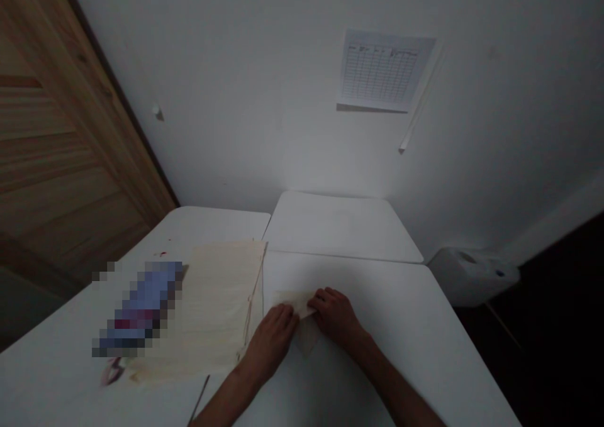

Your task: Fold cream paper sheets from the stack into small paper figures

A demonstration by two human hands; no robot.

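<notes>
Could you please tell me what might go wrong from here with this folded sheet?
The folded pale sheet looks thin, so pressure from the left hand and right hand might crease or tear it unevenly. The left hand also sits close to the loose cream sheets, and could possibly knock them out of line.

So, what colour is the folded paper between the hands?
The folded paper is pale cream, best seen in the head view.
</notes>
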